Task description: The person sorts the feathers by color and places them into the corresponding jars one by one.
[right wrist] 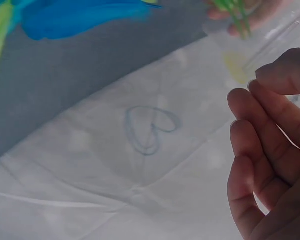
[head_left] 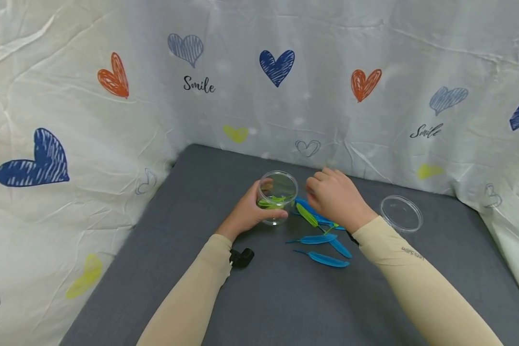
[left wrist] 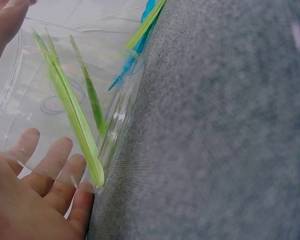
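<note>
My left hand [head_left: 252,207] grips a clear round plastic jar [head_left: 280,183], its thumb in front and its fingers behind. The jar stands upright on the table. Several green feathers [left wrist: 72,107] lean inside it in the left wrist view. To the jar's right hovers my right hand [head_left: 335,196], its fingers loosely bent and the thumb tip close to the index fingertip. I see nothing between those fingers [right wrist: 242,102] in the right wrist view. Below and beside that hand lie several blue feathers [head_left: 328,260] and a green feather [head_left: 307,215], partly hidden by it.
A clear round lid [head_left: 401,214] lies on the dark grey table [head_left: 268,298], right of the right hand. Behind and to the left, a white cloth [head_left: 242,29] printed with hearts borders the table. A black wrist device [head_left: 242,258] sits at my left wrist.
</note>
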### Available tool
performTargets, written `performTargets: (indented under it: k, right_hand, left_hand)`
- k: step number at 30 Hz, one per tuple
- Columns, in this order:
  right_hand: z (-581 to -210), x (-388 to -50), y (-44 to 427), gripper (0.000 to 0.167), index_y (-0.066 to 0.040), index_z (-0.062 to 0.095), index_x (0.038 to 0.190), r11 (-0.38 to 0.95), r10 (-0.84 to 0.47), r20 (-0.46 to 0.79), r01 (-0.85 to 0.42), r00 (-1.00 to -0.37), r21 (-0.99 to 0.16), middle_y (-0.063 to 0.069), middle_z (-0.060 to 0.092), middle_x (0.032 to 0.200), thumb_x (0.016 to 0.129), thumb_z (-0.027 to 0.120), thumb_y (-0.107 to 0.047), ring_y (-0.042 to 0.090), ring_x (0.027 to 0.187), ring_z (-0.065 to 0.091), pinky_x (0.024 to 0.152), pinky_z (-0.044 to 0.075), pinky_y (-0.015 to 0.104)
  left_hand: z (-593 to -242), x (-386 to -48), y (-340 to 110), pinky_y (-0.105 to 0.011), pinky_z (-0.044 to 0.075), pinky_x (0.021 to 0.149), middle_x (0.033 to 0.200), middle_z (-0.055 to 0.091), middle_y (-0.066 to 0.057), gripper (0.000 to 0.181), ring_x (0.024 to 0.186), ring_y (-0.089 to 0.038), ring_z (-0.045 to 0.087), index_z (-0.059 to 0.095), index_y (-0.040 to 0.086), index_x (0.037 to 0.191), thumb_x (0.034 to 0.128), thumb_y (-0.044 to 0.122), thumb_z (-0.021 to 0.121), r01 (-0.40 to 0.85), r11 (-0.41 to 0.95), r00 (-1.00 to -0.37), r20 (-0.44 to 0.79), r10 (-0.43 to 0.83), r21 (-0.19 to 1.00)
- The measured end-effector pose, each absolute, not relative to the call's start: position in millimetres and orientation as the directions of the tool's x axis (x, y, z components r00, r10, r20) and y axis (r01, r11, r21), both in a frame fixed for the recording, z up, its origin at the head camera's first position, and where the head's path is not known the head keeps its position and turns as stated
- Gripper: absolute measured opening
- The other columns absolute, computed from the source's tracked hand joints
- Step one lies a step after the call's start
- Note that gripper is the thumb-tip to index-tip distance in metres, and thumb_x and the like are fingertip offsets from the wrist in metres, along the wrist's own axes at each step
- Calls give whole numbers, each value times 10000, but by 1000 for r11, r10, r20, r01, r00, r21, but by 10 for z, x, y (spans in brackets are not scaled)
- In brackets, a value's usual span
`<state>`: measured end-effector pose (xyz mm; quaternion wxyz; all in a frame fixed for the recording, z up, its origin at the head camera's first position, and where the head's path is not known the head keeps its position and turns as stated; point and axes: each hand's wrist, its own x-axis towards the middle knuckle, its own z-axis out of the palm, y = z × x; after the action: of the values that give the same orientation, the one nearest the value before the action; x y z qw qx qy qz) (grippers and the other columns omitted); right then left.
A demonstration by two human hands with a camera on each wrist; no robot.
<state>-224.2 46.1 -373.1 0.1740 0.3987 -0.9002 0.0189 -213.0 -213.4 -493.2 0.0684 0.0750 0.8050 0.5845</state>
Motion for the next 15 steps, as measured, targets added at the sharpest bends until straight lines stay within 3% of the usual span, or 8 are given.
performTargets:
  k: [15]
  right_hand:
    - [-4173,-2106,862,102,-101,773,911,727,-671,256,-685,-696,44,50,724,846,964,721,-31,219,746,573,662,467,343]
  left_hand:
    - [-4947,-2145,-2136,-588,460,1154,1662,472,70,1051,1447,-254,494,351,498,1604,749,643,945,31,323,-980,-36,198,946]
